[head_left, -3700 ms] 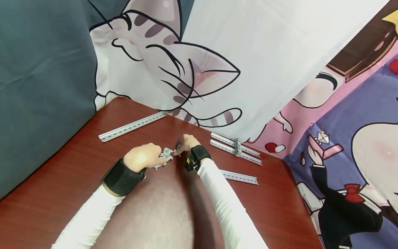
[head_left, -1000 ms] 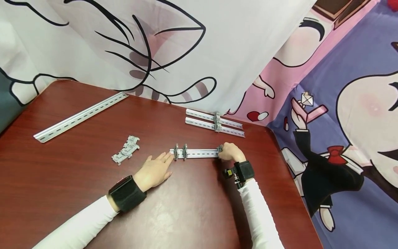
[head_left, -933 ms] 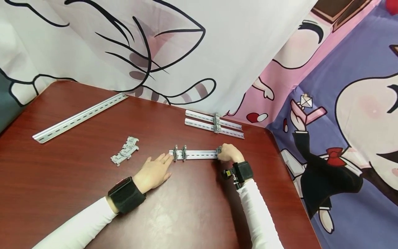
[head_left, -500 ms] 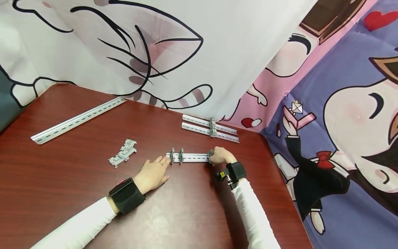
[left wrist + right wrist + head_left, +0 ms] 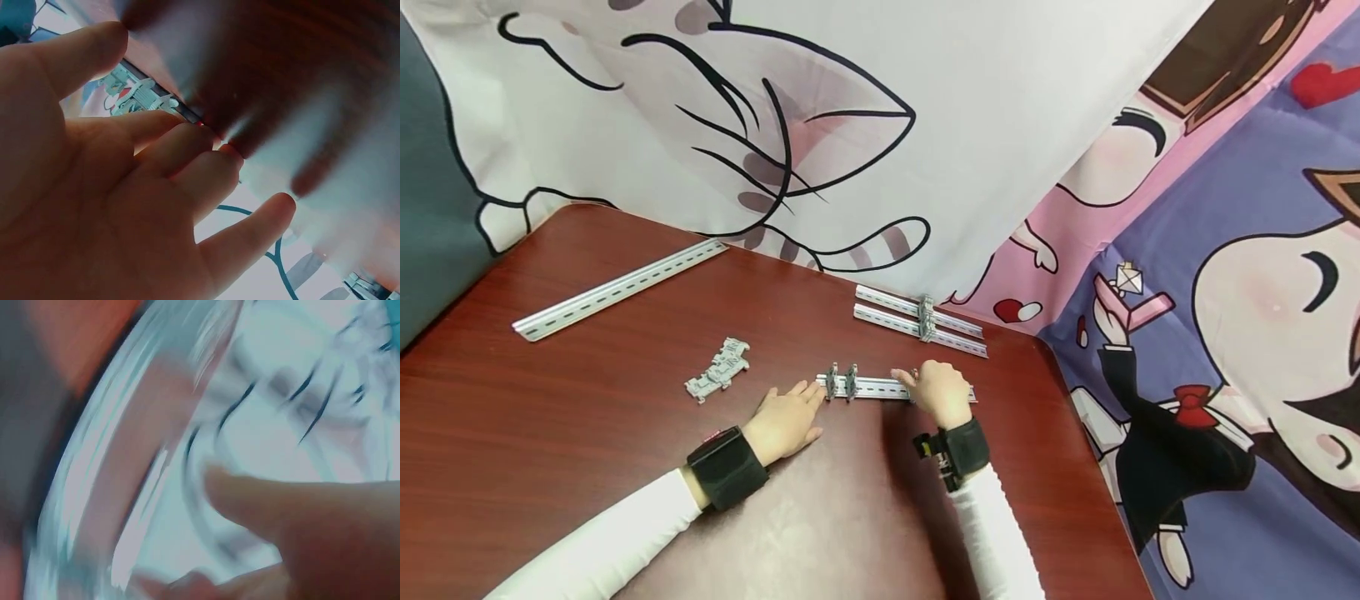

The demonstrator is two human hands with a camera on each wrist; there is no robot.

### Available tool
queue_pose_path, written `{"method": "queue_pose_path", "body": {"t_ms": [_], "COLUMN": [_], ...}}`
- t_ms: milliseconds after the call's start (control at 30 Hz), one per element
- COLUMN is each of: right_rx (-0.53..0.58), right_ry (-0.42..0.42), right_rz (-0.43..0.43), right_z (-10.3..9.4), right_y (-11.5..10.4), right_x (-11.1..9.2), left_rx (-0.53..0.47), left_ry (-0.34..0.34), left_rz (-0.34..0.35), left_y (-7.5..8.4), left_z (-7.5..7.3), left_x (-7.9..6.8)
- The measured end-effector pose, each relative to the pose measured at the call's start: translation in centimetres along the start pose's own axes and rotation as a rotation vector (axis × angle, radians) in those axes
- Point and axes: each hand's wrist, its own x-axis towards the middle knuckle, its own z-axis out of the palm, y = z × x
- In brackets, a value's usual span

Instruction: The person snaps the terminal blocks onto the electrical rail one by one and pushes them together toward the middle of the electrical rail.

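A metal DIN rail [image 5: 878,387] lies in front of me, with two grey terminal blocks [image 5: 841,382] standing upright near its left end. My left hand [image 5: 784,425] lies palm down, fingers extended, fingertips at that left end. The left wrist view shows its palm and part of the rail's blocks [image 5: 140,97] beyond the thumb. My right hand [image 5: 942,392] is over the rail's right half, thumb stretched out to the left. Another terminal block [image 5: 914,377] stands on the rail beside it, mostly hidden. In the blurred right wrist view, thumb [image 5: 250,500] and fingers are apart.
Several loose grey terminal blocks [image 5: 718,371] lie joined together left of the rail. A long DIN rail [image 5: 621,290] lies at the back left. Two parallel rails [image 5: 887,317], bridged by a stack of blocks [image 5: 927,318], lie at the back right near the curtain [image 5: 1000,125].
My right hand has brought a block onto the rail's right part, slid it leftward along it and loosened its grip. The left hand has put down the joined blocks and moved to the rail's end.
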Motion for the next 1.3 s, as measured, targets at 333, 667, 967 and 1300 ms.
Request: {"method": "queue_pose_path", "body": {"t_ms": [333,667,967,1300], "right_rx": [0.029,0.034,0.063,0.101], "right_ry": [0.251,0.329,0.321,0.323], "right_rz": [-0.152,-0.181,-0.133,-0.087], "right_z": [4.5,5.5,5.3,4.9], "right_y": [-4.6,-4.8,-4.9,-4.3], "right_x": [-1.4,-1.3,-1.2,-0.9], "left_rx": [0.003,-0.002,0.033,0.026], "left_ry": [0.001,-0.003,0.012,-0.003], "left_rz": [-0.018,-0.023,0.002,0.003], "left_y": [0.9,0.8,0.6,0.2], "left_z": [0.8,0.7,0.6,-0.2], "left_x": [0.6,0.4,0.4,0.3]}}
